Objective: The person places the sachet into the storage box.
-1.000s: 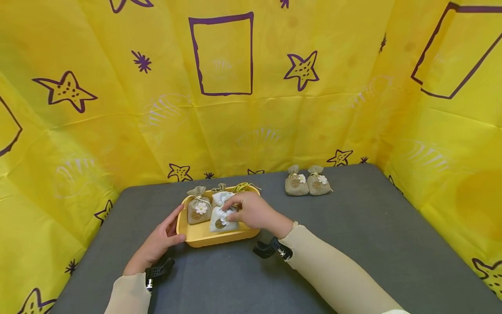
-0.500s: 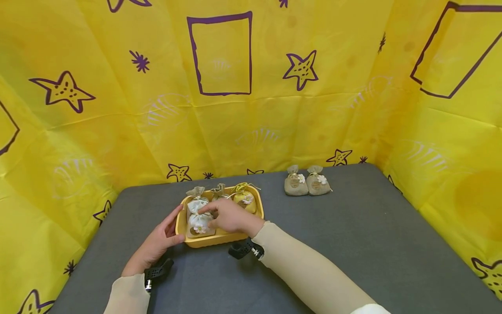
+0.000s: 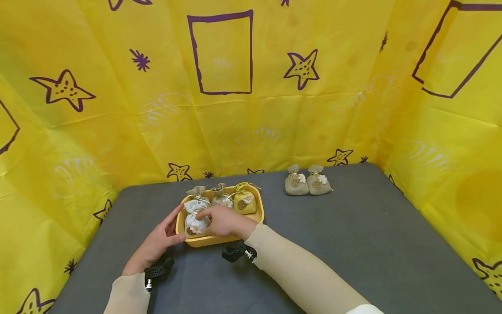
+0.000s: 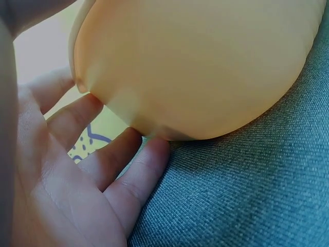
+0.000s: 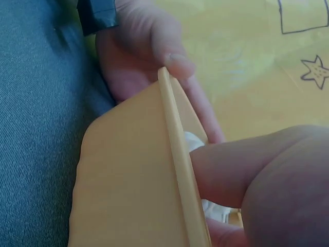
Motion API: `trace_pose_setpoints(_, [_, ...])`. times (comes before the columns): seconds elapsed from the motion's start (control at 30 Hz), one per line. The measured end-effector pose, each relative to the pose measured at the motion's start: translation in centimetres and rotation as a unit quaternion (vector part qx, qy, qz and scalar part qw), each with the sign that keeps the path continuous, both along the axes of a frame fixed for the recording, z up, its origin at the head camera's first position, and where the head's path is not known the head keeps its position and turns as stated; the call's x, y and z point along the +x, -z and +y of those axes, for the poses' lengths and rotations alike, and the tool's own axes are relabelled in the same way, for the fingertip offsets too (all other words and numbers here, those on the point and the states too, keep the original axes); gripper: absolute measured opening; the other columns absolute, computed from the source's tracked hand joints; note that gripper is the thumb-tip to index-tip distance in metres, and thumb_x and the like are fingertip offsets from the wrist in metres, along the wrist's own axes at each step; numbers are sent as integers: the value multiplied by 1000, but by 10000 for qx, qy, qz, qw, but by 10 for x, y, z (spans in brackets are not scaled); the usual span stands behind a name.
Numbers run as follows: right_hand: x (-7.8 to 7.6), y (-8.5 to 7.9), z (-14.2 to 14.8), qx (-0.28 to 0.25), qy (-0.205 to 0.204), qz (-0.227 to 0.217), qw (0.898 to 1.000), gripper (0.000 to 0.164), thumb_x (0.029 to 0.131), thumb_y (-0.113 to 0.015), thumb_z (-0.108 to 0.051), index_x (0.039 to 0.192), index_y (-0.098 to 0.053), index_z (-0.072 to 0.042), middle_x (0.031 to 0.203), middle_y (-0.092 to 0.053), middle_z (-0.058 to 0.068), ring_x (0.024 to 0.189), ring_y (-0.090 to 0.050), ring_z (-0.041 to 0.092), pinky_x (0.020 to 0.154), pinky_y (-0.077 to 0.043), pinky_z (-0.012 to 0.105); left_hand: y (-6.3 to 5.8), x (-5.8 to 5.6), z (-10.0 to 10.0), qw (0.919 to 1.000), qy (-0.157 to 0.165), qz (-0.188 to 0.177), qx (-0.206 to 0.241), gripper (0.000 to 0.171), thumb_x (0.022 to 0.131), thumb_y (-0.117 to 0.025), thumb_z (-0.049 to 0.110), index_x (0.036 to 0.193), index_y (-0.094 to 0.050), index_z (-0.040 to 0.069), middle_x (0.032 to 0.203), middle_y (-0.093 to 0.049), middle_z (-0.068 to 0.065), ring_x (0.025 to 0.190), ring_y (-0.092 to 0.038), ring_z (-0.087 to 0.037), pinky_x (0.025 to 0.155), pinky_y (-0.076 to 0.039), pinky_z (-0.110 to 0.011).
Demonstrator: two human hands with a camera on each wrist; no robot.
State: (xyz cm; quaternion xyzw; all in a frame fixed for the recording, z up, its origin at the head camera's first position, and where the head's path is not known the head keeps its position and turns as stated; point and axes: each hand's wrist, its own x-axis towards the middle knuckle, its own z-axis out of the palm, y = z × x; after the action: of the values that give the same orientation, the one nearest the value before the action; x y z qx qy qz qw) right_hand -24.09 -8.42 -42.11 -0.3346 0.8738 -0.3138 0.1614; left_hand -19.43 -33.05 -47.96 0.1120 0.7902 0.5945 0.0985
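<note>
A small yellow tray [image 3: 219, 241] stands on the dark tabletop. My left hand [image 3: 158, 240] holds its left end, thumb at the near corner and fingers along the outer wall; in the left wrist view the fingertips [image 4: 154, 146] touch that wall. Inside, my right hand [image 3: 224, 221] holds a white sachet [image 3: 193, 222] with a white flower, lying over a beige sachet [image 3: 196, 191] at the left. Beside these sit another beige sachet [image 3: 220, 196] and a yellow sachet [image 3: 245, 201]. The tray wall hides most right fingertips in the right wrist view.
Two beige sachets [image 3: 296, 185] with white flowers stand side by side at the back of the table, right of the tray. Yellow cloth [image 3: 223, 131] with purple starfish drawings hangs behind and along both sides of the dark tabletop [image 3: 364, 222].
My right hand has carried the white sachet leftward and down onto the left beige one. The middle beige and yellow sachets have come into fuller view. The left hand stays put.
</note>
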Motion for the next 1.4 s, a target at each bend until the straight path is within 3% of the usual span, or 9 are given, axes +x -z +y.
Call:
trace_pose_setpoints(0.23, [0,0,3,194,-149,190,9995,46,88,-76,-16,132,-67,-25,125,-62,-12,100,-54,6,88,-44,24,0,0,1,10000,-34,-25,-14,86,96,-67,17,162,-12,21,166,-4,-11,148,-12,-36,99,-37,-17])
trace_pose_setpoints(0.47, [4,-2,6,232,-18,484,9986,46,92,-72,-21,137,-63,-28,132,-60,-12,120,-53,8,102,-42,31,2,-1,-3,9999,49,47,110,88,95,-68,14,162,-12,21,165,-4,-13,148,-12,-38,98,-38,-17])
trace_pose_setpoints(0.6, [7,-6,15,-272,166,338,9989,47,93,-70,-20,139,-61,-25,134,-59,-10,109,-59,12,91,-47,30,2,-1,-3,9999,72,84,117,88,95,-68,15,162,-11,20,165,-3,-14,147,-11,-40,98,-38,-17])
trace_pose_setpoints(0.7, [11,-7,28,-1009,477,104,9937,48,95,-68,-19,142,-58,-21,138,-57,-7,105,-63,17,85,-50,29,2,-1,-2,9999,51,70,114,88,95,-68,15,162,-12,21,165,-4,-14,148,-12,-39,98,-37,-17])
trace_pose_setpoints(0.87, [20,-6,61,-2272,945,-34,9693,49,96,-66,-19,144,-55,-18,142,-53,-2,120,-59,28,91,-52,36,2,0,-1,10000,0,60,62,88,95,-69,14,162,-13,23,165,-5,-12,148,-13,-37,99,-37,-16])
trace_pose_setpoints(1.0, [23,-2,93,-3071,1185,209,9440,48,95,-66,-13,142,-57,-15,138,-55,3,121,-58,29,90,-53,39,0,0,0,10000,-37,58,-7,88,95,-69,15,162,-13,23,165,-5,-11,148,-13,-36,99,-36,-16])
trace_pose_setpoints(1.13, [27,2,127,-3660,1401,551,9184,45,94,-67,-4,138,-57,-4,133,-57,12,122,-56,35,90,-53,45,-1,-1,0,10000,-71,29,-43,88,95,-69,17,162,-13,22,166,-5,-11,148,-12,-36,99,-36,-17])
trace_pose_setpoints(1.4, [27,33,204,-4202,2188,790,8771,41,95,-63,3,135,-56,4,130,-59,21,117,-57,40,87,-51,23,1,-1,-1,10000,-72,-9,40,88,95,-70,16,162,-13,21,165,-5,-13,148,-12,-36,99,-36,-17])
